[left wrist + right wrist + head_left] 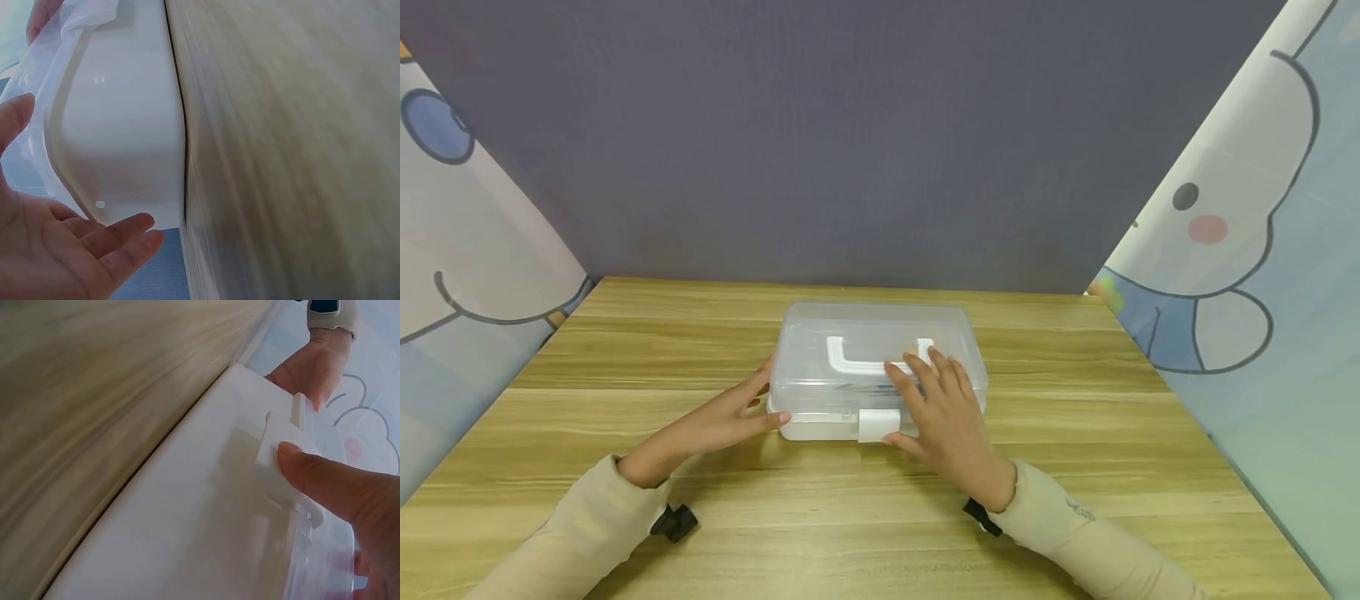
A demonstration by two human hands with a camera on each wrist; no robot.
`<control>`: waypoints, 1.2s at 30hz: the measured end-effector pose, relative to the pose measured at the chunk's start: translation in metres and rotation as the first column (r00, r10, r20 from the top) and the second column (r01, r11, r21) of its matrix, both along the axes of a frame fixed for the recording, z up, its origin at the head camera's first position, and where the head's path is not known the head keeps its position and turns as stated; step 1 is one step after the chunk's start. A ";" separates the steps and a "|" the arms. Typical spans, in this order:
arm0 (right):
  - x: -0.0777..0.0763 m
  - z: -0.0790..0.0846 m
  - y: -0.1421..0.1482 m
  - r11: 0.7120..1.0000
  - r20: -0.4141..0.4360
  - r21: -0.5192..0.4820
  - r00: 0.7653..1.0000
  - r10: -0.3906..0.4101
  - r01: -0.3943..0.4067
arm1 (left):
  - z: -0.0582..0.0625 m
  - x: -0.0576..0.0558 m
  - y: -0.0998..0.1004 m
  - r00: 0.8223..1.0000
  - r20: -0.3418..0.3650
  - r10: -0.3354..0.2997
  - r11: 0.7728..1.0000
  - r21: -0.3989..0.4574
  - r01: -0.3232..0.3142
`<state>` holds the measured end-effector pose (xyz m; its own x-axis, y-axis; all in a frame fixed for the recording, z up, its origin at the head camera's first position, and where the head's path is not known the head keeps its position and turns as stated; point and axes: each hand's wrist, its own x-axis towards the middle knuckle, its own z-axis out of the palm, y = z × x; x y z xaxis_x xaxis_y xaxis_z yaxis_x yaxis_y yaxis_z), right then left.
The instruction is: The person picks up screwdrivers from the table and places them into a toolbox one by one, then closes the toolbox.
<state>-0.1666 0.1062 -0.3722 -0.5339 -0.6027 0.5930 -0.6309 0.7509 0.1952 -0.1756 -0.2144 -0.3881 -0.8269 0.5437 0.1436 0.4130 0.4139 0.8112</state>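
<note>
A clear-lidded plastic storage box (820, 429) with a white base sits on the table, its lid down. A white carrying handle (856, 366) lies flat on top, and a white latch (874, 426) is at the front. My right hand (951, 425) spreads its fingers over the lid beside the handle, while its thumb (300, 464) presses on the latch. At the box's left end is my left hand (722, 423), thumb by the front corner and fingers extended along the side. Flat items inside show only faintly through the lid.
The box stands on a wood-grain table (1052, 500). Behind it rises a dark grey panel (865, 150). Cartoon-printed cloths (1225, 333) hang at both sides. Black straps (676, 522) are on the wrists, under light sleeves.
</note>
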 end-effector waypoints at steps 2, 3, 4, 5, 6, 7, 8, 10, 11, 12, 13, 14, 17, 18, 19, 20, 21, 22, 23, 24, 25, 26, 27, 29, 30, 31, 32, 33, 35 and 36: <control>0.000 0.000 0.000 1.000 -0.004 -0.004 1.000 0.001 -0.001 | 0.000 0.000 0.000 1.000 0.001 -0.001 1.000 0.002 0.001; 0.000 0.000 -0.001 1.000 -0.006 -0.005 1.000 0.000 0.000 | 0.000 0.000 0.000 1.000 0.003 -0.001 1.000 0.003 0.001; 0.000 0.000 -0.001 1.000 -0.008 -0.006 1.000 0.000 0.000 | 0.000 0.000 0.000 1.000 0.003 0.000 1.000 0.003 0.000; 0.000 0.000 -0.001 1.000 -0.009 -0.008 1.000 0.000 0.000 | 0.000 0.000 0.000 1.000 0.003 0.001 1.000 0.002 -0.001; 0.000 0.000 -0.001 1.000 -0.009 -0.010 1.000 0.001 -0.001 | 0.000 0.000 0.000 1.000 0.002 0.002 1.000 0.001 -0.002; 0.000 0.000 -0.001 1.000 -0.008 -0.013 1.000 0.002 -0.002 | 0.000 0.001 0.000 1.000 0.000 0.003 1.000 -0.001 -0.003; 0.000 0.001 -0.002 1.000 -0.007 -0.015 1.000 0.003 -0.003 | 0.001 0.001 0.000 1.000 -0.001 0.004 1.000 -0.003 -0.004; 0.000 0.001 -0.002 1.000 -0.004 -0.020 1.000 0.002 -0.002 | 0.001 0.001 0.000 1.000 -0.005 0.004 1.000 -0.006 -0.004; 0.000 0.001 -0.002 1.000 -0.002 -0.020 1.000 0.000 0.000 | 0.001 0.001 0.000 1.000 -0.008 0.005 1.000 -0.009 -0.005; 0.000 0.001 -0.003 1.000 -0.001 -0.020 1.000 -0.002 0.002 | 0.001 0.001 0.000 1.000 -0.008 0.005 1.000 -0.011 -0.005; 0.001 0.001 -0.003 1.000 -0.001 -0.020 1.000 -0.006 0.006 | 0.001 0.001 0.000 1.000 -0.008 0.006 1.000 -0.014 -0.006; 0.001 0.001 -0.003 1.000 0.000 -0.019 1.000 -0.010 0.010 | 0.001 0.001 0.000 1.000 -0.006 0.007 1.000 -0.016 -0.007; 0.001 0.000 -0.004 1.000 0.001 -0.017 1.000 -0.020 0.020 | 0.001 0.001 0.000 1.000 -0.003 0.013 1.000 -0.022 -0.013; 0.001 0.000 -0.004 1.000 0.003 -0.016 1.000 -0.022 0.022 | 0.001 0.001 0.000 1.000 -0.002 0.014 1.000 -0.022 -0.014; 0.001 0.000 -0.004 1.000 0.004 -0.015 1.000 -0.024 0.024 | 0.001 0.001 0.000 1.000 -0.002 0.014 1.000 -0.021 -0.014; 0.001 0.000 -0.004 1.000 0.005 -0.014 1.000 -0.026 0.026 | 0.001 0.001 0.000 1.000 -0.001 0.013 1.000 -0.019 -0.013; 0.001 0.000 -0.005 1.000 0.006 -0.012 1.000 -0.027 0.027 | 0.001 0.001 0.000 1.000 -0.003 0.012 1.000 -0.020 -0.012; 0.001 -0.001 -0.005 1.000 0.005 -0.009 1.000 -0.029 0.029 | 0.001 0.001 0.000 1.000 -0.006 0.012 1.000 -0.022 -0.012; 0.001 -0.001 -0.005 1.000 0.004 -0.006 1.000 -0.031 0.031 | 0.001 0.001 0.000 1.000 -0.005 0.012 1.000 -0.022 -0.012; 0.001 -0.001 -0.005 0.999 0.002 -0.001 0.999 -0.034 0.034 | 0.001 0.001 0.000 1.000 -0.005 0.011 1.000 -0.022 -0.011; 0.001 -0.001 -0.006 0.999 -0.002 0.002 0.999 -0.036 0.036 | 0.001 0.001 0.000 1.000 -0.005 0.010 1.000 -0.022 -0.010; 0.001 -0.001 -0.006 0.999 -0.006 0.007 0.999 -0.039 0.039 | 0.001 0.001 0.000 1.000 -0.006 0.009 1.000 -0.022 -0.009; 0.001 -0.002 -0.006 0.999 -0.011 0.012 0.999 -0.042 0.042 | 0.001 0.001 0.000 1.000 -0.007 0.008 1.000 -0.022 -0.009; 0.001 -0.002 -0.007 0.998 -0.023 0.023 0.998 -0.050 0.051 | 0.001 0.001 0.000 1.000 -0.008 0.007 1.000 -0.019 -0.008; 0.001 -0.002 -0.007 0.998 -0.031 0.030 0.998 -0.055 0.056 | 0.002 0.001 0.000 1.000 -0.011 0.006 1.000 -0.016 -0.006; 0.002 -0.002 -0.008 0.998 -0.039 0.035 0.998 -0.058 0.060 | 0.002 0.001 0.000 1.000 -0.012 0.004 1.000 -0.014 -0.004; 0.002 -0.002 -0.008 0.997 -0.049 0.041 0.997 -0.062 0.065 | 0.002 0.001 0.000 1.000 -0.009 0.002 1.000 -0.010 -0.002; 0.002 -0.002 -0.009 0.997 -0.060 0.046 0.996 -0.066 0.069 | 0.002 0.001 0.000 1.000 -0.009 0.002 1.000 -0.009 -0.002; 0.002 -0.002 -0.010 0.996 -0.080 0.052 0.994 -0.073 0.077 | 0.002 0.001 0.000 1.000 -0.005 0.001 1.000 -0.010 -0.001; 0.002 -0.002 -0.010 0.996 -0.090 0.051 0.993 -0.073 0.078 | 0.002 0.001 0.000 1.000 -0.002 0.001 1.000 -0.012 -0.001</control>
<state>-0.1645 0.0960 -0.3739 -0.5262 -0.5954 0.6072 -0.5515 0.7824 0.2894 -0.1749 -0.2145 -0.3859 -0.8272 0.5446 0.1386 0.4141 0.4239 0.8055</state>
